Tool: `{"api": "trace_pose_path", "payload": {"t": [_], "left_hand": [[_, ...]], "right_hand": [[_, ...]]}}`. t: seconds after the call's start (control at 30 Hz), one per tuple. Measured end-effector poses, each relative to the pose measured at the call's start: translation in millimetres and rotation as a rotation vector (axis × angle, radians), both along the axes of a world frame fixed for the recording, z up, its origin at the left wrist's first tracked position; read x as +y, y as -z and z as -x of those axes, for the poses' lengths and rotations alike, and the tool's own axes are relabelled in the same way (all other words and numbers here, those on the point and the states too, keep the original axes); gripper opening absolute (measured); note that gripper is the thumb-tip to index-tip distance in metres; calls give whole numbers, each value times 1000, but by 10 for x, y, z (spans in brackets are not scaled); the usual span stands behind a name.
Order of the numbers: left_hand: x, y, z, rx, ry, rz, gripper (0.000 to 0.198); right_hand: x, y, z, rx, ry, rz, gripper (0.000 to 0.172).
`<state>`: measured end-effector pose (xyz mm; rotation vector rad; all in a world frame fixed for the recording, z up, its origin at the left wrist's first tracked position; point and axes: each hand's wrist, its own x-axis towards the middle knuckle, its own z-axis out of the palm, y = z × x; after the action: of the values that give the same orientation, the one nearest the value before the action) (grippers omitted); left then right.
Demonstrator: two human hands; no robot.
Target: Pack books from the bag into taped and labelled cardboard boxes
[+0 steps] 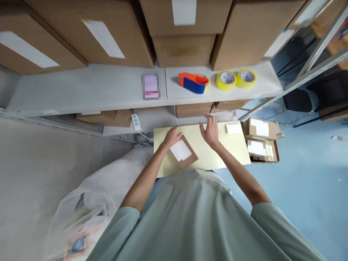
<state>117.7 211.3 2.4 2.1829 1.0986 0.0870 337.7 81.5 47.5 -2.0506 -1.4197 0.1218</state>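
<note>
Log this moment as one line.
left hand: at brown package, contact unclear | right hand: no object visible | package: on yellow table, white label up | tape dispenser: on shelf

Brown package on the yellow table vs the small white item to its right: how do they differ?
Color: the brown package is brown with a white label; the small white item looks plain white.
Size: the package looks clearly larger than the white item.
Pose: the package lies askew to the table edge; the white item lies roughly along it.
Shared: both lie on the yellow table.
</note>
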Motion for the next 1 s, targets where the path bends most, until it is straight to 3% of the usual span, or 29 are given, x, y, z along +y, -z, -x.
{"api": "trace_pose_path", "payload": {"t": [0.1, 0.17, 0.23, 0.3, 0.4, 0.57, 0.77, 0.87, 1.0], "left_hand": [[-117, 378, 50, 125, -14, 107, 58], [-159, 567, 45, 177, -26, 177, 64], [-169, 702, 15, 232, -38, 232, 66], [-162, 785, -28, 270, -40, 254, 65], [-154, 814, -84, 264, -20, 246, 59], [-167, 628, -19, 141, -49, 164, 53], [-320, 359, 362, 24, -118, 124, 40], [-560, 367, 541, -52, -146, 191, 32], [-900, 454, 672, 33, -209, 298, 28]], "right_hand": [[-815, 637, 273, 465, 214, 233, 71], [-1224, 906, 475, 860, 423, 454, 72], [-1477, 1041, 650, 1258, 598, 562, 68], [-1584, 1083, 779, 1581, 696, 539, 65], [-1572, 1056, 889, 1836, 732, 447, 65], [-1492, 903, 935, 1823, 723, 304, 66], [-1578, 753, 786, 1506, 532, 119, 54], [-1622, 813, 652, 1322, 461, 86, 63], [-1641, 1009, 512, 1145, 448, 139, 76]]}}
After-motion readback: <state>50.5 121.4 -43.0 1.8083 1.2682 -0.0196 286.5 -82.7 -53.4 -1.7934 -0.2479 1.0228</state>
